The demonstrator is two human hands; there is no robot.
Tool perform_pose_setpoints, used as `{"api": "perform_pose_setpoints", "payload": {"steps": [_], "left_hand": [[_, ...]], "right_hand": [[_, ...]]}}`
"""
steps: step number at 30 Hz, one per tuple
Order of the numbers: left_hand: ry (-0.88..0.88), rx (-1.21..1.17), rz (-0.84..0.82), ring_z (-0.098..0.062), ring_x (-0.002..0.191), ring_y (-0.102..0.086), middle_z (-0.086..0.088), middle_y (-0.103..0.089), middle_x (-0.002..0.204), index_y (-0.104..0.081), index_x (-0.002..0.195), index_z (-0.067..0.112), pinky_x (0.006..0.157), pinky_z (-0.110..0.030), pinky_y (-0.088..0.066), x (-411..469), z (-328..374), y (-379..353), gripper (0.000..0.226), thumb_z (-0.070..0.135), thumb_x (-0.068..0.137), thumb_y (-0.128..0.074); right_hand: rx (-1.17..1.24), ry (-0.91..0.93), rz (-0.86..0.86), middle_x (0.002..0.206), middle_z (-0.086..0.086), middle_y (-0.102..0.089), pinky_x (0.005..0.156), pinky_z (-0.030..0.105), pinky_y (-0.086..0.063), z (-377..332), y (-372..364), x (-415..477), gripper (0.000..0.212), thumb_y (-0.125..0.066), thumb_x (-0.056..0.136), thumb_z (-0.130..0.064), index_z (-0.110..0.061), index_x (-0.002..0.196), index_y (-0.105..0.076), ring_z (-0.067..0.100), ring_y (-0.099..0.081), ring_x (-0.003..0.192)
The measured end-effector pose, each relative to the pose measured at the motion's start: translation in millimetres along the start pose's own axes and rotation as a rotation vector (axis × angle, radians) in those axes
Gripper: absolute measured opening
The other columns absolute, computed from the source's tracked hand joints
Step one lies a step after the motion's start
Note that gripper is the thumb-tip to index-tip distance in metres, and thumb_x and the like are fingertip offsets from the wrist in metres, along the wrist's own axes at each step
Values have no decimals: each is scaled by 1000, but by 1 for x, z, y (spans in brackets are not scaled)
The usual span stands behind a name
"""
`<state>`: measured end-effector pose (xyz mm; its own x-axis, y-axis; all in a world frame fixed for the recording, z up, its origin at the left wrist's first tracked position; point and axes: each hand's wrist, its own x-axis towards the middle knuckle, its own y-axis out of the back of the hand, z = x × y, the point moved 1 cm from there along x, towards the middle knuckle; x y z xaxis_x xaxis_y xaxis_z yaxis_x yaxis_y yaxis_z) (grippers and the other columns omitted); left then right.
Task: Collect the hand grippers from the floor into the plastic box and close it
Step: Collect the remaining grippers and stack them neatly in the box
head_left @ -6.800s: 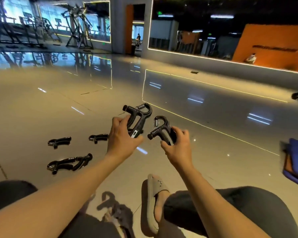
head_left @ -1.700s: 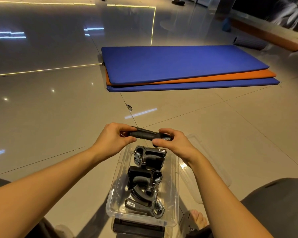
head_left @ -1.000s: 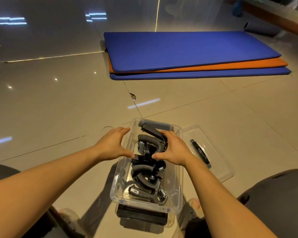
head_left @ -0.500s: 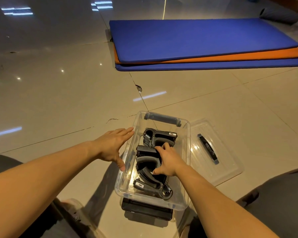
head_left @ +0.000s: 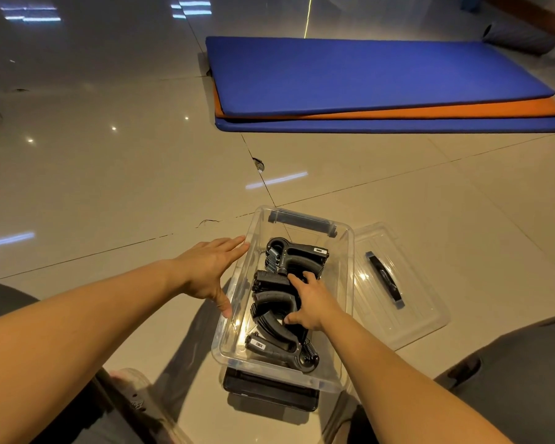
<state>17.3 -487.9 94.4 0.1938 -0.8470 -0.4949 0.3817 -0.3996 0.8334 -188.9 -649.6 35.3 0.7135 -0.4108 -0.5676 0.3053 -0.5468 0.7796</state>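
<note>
Nearest the camera, dark-clad knees frame a glossy beige tiled floor [head_left: 116,193], and a clear plastic box [head_left: 345,283] stands on it between the legs, its dark latch at the near end. The hand grippers [head_left: 279,302] lie piled inside the box, black with metal springs. The right hand [head_left: 313,302] reaches down into the box with its fingers spread loosely over the pile; whether it actually clasps one cannot be told. The left hand [head_left: 210,272] is flat and open, holding nothing, its fingertips and thumb against the outside of the box's left wall. The clear lid [head_left: 407,315] with a dark handle lies flat on the tiles just beside the box's right side. Farther off, a cracked tile joint crosses the floor, and beyond it sits a stack of exercise mats [head_left: 366,75], blue over orange over blue. The far floor mirrors ceiling lights.
</note>
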Motion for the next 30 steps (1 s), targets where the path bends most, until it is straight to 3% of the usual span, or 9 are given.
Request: {"api": "perform_pose_setpoints", "payload": {"steps": [5, 8, 11, 13, 15, 17, 19, 23, 30], "left_hand": [[15, 20, -8, -24, 154, 2, 3, 11, 168, 13, 159, 29, 123, -43, -7, -4, 4, 4, 150, 80, 51, -77], [43, 49, 9, -24, 154, 2, 3, 10, 168, 9, 160, 26, 123, -44, -8, -9, 8, 6, 147, 78, 53, -77], [67, 59, 50, -24, 154, -1, 2, 8, 169, 5, 160, 24, 123, -44, -9, -19, 14, 6, 142, 74, 57, -79], [68, 51, 77, -25, 154, -3, 1, 6, 169, 3, 160, 25, 123, -44, -11, -29, 18, 5, 139, 73, 59, -79], [72, 41, 112, -25, 154, -5, 1, 5, 169, -2, 161, 26, 123, -44, -14, -42, 21, 7, 134, 75, 61, -77], [98, 29, 174, -26, 154, -6, 1, 3, 169, -7, 160, 27, 122, -44, -16, -60, 22, 10, 127, 74, 64, -75], [134, 11, 246, -25, 154, -8, 1, 1, 169, -14, 160, 27, 122, -45, -18, -82, 22, 14, 118, 70, 68, -76], [223, -37, 408, -24, 152, -18, 0, -8, 168, -32, 155, 26, 120, -44, -25, -140, 20, 20, 100, 62, 73, -78], [481, -376, 639, -25, 140, -40, 1, -27, 162, -54, 140, 27, 106, -37, -39, -270, -4, 16, 71, 51, 77, -79]], "right_hand": [[0, -29, 16, 169, 6, -11, 123, 45, -27, -2, -2, -3, 107, -81, 83, -40, -28, 163, -11, 32, -17, 152], [93, -52, 91, 164, 7, -22, 119, 45, -33, -3, 0, -9, 98, -81, 82, -40, -22, 160, -24, 31, -28, 148], [334, -108, 249, 151, 8, -43, 110, 40, -45, -5, 10, -15, 74, -78, 87, -31, -13, 150, -45, 28, -50, 132], [555, -170, 378, 136, 9, -60, 95, 37, -53, -10, 27, -21, 52, -74, 90, -22, -10, 138, -57, 23, -63, 110], [769, -213, 511, 118, 3, -67, 84, 33, -53, -18, 48, -29, 35, -71, 92, -17, -11, 126, -65, 17, -63, 95], [919, -203, 639, 104, -7, -66, 76, 25, -49, -34, 72, -41, 21, -69, 92, -15, -15, 113, -69, 14, -63, 92], [1017, -136, 704, 96, -5, -68, 67, 22, -48, -61, 93, -55, 11, -67, 91, -13, -22, 98, -69, 14, -65, 87], [1084, 57, 667, 99, 4, -71, 83, 37, -59, -139, 110, -86, 11, -65, 93, -12, -22, 95, -68, 22, -69, 94], [989, 327, 544, 97, 1, -69, 85, 37, -60, -277, 89, -157, 14, -60, 97, -15, -27, 94, -66, 18, -69, 94]]}}
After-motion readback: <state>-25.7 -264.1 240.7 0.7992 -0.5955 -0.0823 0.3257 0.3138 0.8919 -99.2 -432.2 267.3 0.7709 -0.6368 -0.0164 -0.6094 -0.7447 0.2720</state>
